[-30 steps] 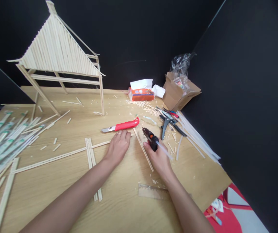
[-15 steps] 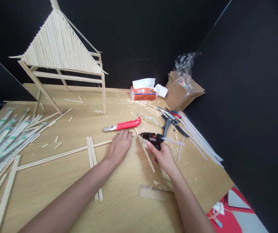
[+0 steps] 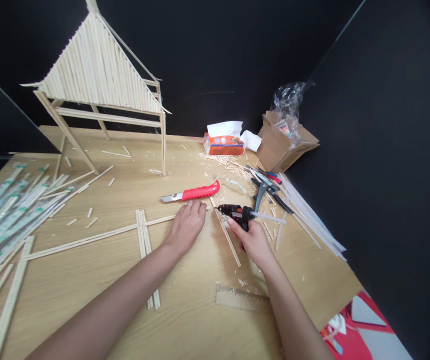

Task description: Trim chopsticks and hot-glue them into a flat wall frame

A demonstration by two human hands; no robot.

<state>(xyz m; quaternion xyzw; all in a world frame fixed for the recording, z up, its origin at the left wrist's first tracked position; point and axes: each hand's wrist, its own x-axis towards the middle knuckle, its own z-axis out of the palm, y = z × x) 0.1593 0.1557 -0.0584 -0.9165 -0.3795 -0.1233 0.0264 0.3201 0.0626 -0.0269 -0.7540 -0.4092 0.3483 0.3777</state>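
Right grip (image 3: 254, 241) wraps our glue gun (image 3: 242, 215); nozzle (image 3: 220, 208) points left, by the far end of sticks (image 3: 229, 241) slanting toward us. Left grip (image 3: 187, 222) covers another strip (image 3: 160, 220); we can't tell if clamped.

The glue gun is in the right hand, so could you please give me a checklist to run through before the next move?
1. Glue gun in the right hand's grip: ok.
2. Glue stick in place: ok, it protrudes from the back.
3. Nozzle touching the slanted sticks: cannot tell.
4. Left hand clear of the nozzle: ok, a gap shows.
5. Red cutter's blade retracted: not ok, it is out.
6. Glue hot: cannot tell.
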